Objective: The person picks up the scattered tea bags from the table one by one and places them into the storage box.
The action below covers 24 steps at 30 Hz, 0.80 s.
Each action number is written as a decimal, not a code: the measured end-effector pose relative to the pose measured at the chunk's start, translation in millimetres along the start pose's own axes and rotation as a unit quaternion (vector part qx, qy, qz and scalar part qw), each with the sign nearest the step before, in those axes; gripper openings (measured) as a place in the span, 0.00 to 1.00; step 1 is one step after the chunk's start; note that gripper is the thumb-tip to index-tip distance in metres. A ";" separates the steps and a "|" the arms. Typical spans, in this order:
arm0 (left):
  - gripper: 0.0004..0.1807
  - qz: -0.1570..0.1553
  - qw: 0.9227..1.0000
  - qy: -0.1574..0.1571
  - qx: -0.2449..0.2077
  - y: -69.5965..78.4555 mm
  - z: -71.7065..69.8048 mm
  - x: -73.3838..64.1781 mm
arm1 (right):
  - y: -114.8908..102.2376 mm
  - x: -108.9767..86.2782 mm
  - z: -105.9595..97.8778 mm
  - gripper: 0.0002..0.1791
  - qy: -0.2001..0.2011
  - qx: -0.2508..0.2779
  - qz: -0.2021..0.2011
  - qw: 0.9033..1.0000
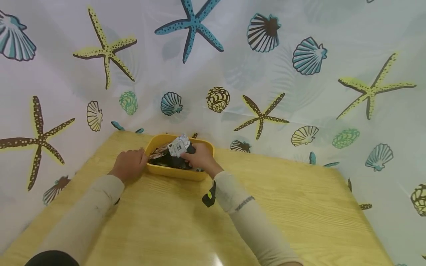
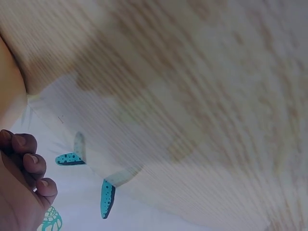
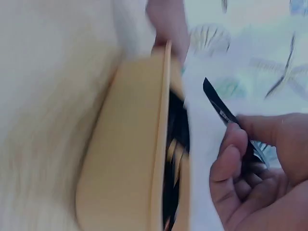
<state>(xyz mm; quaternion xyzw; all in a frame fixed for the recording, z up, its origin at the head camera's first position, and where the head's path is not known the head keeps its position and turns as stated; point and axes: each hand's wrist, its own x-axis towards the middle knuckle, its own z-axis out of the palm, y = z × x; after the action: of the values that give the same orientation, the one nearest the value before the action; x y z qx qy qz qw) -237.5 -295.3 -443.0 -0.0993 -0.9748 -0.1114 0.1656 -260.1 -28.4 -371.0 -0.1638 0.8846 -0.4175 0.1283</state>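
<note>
A yellow plastic bin (image 1: 178, 172) stands at the back of the table, holding dark and printed packets (image 1: 163, 159). My right hand (image 1: 200, 157), above the bin's right part, pinches a small flat packet (image 1: 178, 146) between thumb and fingers. Its face looks silvery white with dark print in the head view; in the right wrist view the packet (image 3: 219, 102) appears thin, dark and edge-on. At the bin's left end, my left hand (image 1: 130, 164) grips the rim. Curled fingers of that left hand (image 2: 21, 178) show in the left wrist view, with their contact on the bin hidden.
The wood-grain table (image 1: 293, 210) extends in front and to the right. A white cloth (image 1: 199, 74) printed with starfish and shells hangs right behind the bin and along both sides. A black strap device (image 1: 209, 198) hangs under my right wrist.
</note>
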 end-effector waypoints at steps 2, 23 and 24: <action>0.17 -0.003 1.000 -0.010 -0.007 0.0 2.8 -1.1 | 6.9 8.4 -3.8 0.15 0.030 -0.042 0.028 0.998; 0.18 -0.005 0.999 -0.031 0.003 0.5 5.8 -2.1 | 21.2 6.4 8.1 0.33 0.001 -0.267 -0.050 0.962; 0.19 -0.008 0.999 -0.038 0.007 -0.9 5.0 -1.9 | 23.2 0.4 2.0 0.33 0.015 -0.258 -0.063 0.964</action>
<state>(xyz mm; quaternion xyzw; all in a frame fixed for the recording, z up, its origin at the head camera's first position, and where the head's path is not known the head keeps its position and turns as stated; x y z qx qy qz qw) -237.5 -295.2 -448.5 -0.0949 -0.9820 -0.1019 0.1278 -264.0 -16.1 -390.4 -0.2403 0.9521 -0.1843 0.0415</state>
